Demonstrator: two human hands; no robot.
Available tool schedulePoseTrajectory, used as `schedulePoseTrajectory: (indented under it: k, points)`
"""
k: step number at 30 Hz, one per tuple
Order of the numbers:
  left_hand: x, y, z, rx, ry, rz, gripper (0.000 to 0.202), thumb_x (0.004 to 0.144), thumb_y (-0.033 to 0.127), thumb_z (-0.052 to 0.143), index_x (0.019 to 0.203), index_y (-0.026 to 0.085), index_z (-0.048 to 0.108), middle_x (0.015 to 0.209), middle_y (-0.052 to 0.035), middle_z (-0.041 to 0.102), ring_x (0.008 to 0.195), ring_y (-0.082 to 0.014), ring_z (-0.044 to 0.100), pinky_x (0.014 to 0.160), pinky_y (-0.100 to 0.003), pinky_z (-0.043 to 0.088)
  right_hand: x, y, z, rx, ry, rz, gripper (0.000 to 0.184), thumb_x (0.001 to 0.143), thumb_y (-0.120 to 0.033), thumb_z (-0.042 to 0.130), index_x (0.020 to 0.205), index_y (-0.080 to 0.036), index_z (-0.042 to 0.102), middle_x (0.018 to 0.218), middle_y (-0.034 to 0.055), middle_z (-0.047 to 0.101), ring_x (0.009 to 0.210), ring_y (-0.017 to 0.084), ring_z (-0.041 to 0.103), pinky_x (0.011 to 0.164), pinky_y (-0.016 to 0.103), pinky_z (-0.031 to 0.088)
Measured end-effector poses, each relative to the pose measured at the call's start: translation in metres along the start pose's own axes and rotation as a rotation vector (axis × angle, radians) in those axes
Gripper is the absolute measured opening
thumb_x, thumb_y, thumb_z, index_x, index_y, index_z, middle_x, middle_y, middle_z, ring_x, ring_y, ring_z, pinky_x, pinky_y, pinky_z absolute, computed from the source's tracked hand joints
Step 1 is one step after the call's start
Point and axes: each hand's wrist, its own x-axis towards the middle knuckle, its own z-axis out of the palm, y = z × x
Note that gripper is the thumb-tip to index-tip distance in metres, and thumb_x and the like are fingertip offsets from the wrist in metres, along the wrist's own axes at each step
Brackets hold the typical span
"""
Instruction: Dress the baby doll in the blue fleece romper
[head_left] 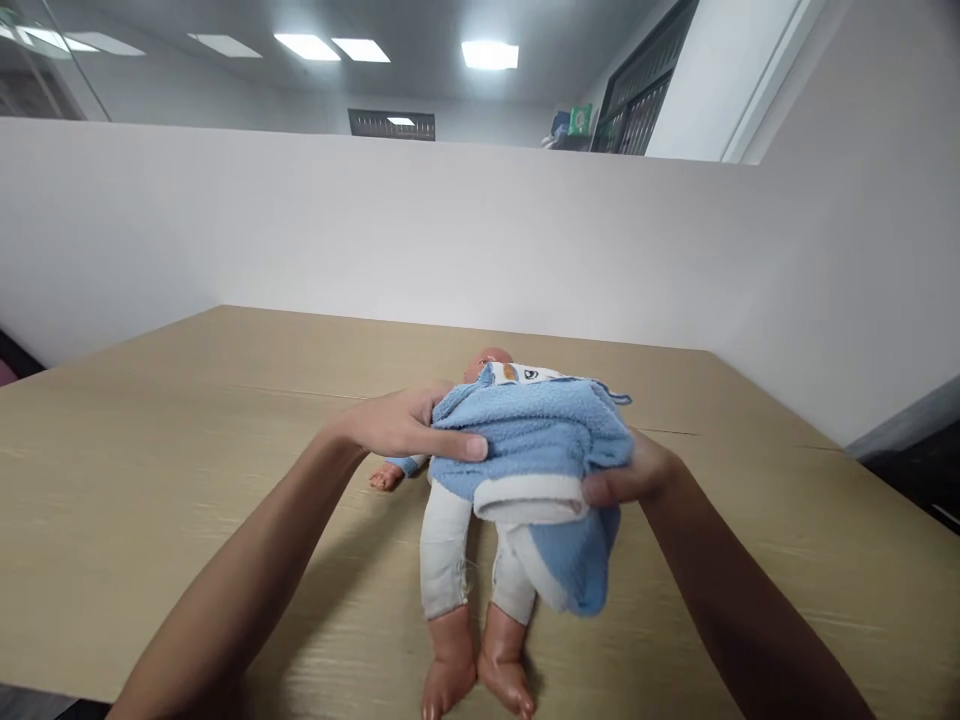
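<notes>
A baby doll (445, 550) in white leggings lies on its back on the table, feet toward me. Over its torso I hold a blue terry baby garment (525, 425) with white trim, a printed white part at the top and a small loop. My left hand (412, 425) grips its left side, thumb across the front and fingers behind. My right hand (626, 478) grips its right side beside a white-edged opening, fingers mostly hidden. Blue and white cloth hangs below that hand over the doll's leg. The doll's head is partly covered, and one hand shows at left.
The tan tabletop (225, 420) spreads around the doll. A white partition wall (450, 230) rises behind it, topped by a window area that shows ceiling lights. A dark object (922, 450) stands beyond the table's right edge.
</notes>
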Motion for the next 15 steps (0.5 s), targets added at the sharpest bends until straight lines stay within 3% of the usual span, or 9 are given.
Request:
schedulePoseTrajectory:
  k: [2,3,5,7,9,12,15]
  points:
    - [-0.002,-0.001,0.008,-0.079,-0.016,-0.002,0.051,0.073,0.042,0.100,0.111,0.018,0.075,0.069,0.0003,0.071,0.049,-0.0140,0.062,0.044,-0.022,0.050,-0.002,0.001,0.006,0.162,0.018,-0.016,0.057,0.074,-0.056,0.091,0.113,-0.018,0.077,0.091,0.0043,0.080,0.095,0.026,0.078,0.092,0.036,0.063]
    - [-0.003,0.000,0.013,-0.116,-0.014,0.020,0.062,0.067,0.041,0.103,0.117,0.018,0.075,0.072,-0.0006,0.073,0.054,-0.0166,0.067,0.050,-0.024,0.055,-0.003,-0.001,0.010,0.214,-0.013,-0.026,0.048,0.076,-0.054,0.089,0.107,-0.018,0.077,0.082,0.0027,0.078,0.086,0.024,0.077,0.087,0.035,0.063]
    - [-0.006,0.004,0.026,-0.172,0.005,0.083,0.077,0.064,0.038,0.104,0.131,0.018,0.072,0.089,-0.0064,0.080,0.085,-0.0262,0.079,0.076,-0.031,0.065,-0.005,-0.006,0.019,0.249,-0.115,-0.046,0.037,0.081,-0.052,0.085,0.091,-0.018,0.075,0.070,0.0004,0.071,0.070,0.020,0.070,0.075,0.031,0.061]
    - [-0.013,0.009,0.042,-0.203,0.029,0.123,0.079,0.073,0.033,0.099,0.143,0.020,0.066,0.112,-0.0116,0.082,0.116,-0.0311,0.076,0.101,-0.039,0.062,-0.010,-0.016,0.028,0.182,-0.146,-0.046,0.035,0.083,-0.050,0.085,0.087,-0.018,0.072,0.071,-0.0004,0.069,0.068,0.018,0.066,0.073,0.029,0.059]
    - [-0.024,0.009,0.059,-0.224,0.058,0.132,0.069,0.082,0.029,0.091,0.146,0.020,0.065,0.126,-0.0134,0.079,0.129,-0.0308,0.071,0.112,-0.042,0.057,-0.020,-0.026,0.038,0.054,-0.102,-0.005,0.038,0.078,-0.045,0.092,0.098,-0.018,0.072,0.081,-0.0001,0.072,0.081,0.020,0.071,0.082,0.031,0.060]
    - [-0.045,0.002,0.090,-0.234,0.185,0.105,0.057,0.088,0.031,0.086,0.141,0.020,0.069,0.136,-0.0118,0.076,0.132,-0.0289,0.069,0.118,-0.041,0.052,-0.036,-0.035,0.062,-0.106,0.009,0.101,0.058,0.073,-0.037,0.097,0.122,-0.021,0.071,0.111,0.0046,0.077,0.117,0.028,0.072,0.107,0.040,0.057]
    - [-0.063,-0.012,0.131,-0.206,0.405,0.021,0.055,0.086,0.036,0.089,0.135,0.020,0.071,0.133,-0.0100,0.077,0.124,-0.0284,0.071,0.112,-0.039,0.055,-0.047,-0.032,0.095,-0.235,0.286,0.227,0.051,0.084,-0.037,0.086,0.130,-0.022,0.070,0.129,0.0098,0.076,0.128,0.031,0.069,0.115,0.047,0.052]
